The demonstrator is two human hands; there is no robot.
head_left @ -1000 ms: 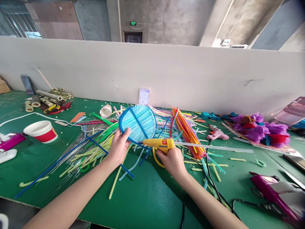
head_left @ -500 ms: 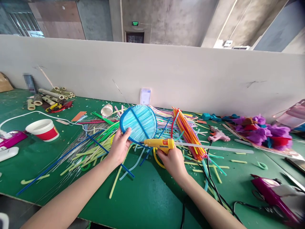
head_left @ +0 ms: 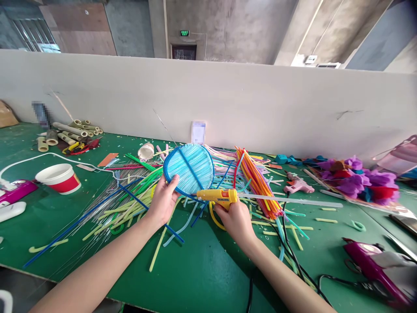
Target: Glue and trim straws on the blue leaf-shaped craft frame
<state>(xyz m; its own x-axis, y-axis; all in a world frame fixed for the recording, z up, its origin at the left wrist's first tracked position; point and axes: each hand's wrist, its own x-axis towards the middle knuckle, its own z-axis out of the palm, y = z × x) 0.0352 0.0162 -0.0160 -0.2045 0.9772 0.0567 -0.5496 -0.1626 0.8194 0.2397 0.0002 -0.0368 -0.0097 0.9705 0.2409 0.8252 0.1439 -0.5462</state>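
Note:
My left hand (head_left: 164, 200) is closed on the lower left edge of a round blue disc (head_left: 198, 163), thumb in front. The disc has a dark blue rim, light blue strands across it and a dark blue strip running diagonally. In my right hand (head_left: 237, 219) is a yellow hot glue gun (head_left: 217, 197), my fingers wrapped round its handle. Its nozzle points left and meets the disc's lower rim; whether glue is coming out is too small to tell. A long clear glue stick (head_left: 293, 200) sticks out of the gun's back end.
Pipe cleaners (head_left: 130, 213) and an orange bundle (head_left: 257, 182) lie around my hands on the green table (head_left: 202, 278). A paper cup (head_left: 59, 177) and bamboo pieces (head_left: 73, 130) are at left. A pink glue gun (head_left: 298, 183), purple flowers (head_left: 361, 180) and black cables (head_left: 291, 243) are at right.
The disc and both hands have hardly moved. The clear glue stick reaches slightly less far out behind the yellow glue gun.

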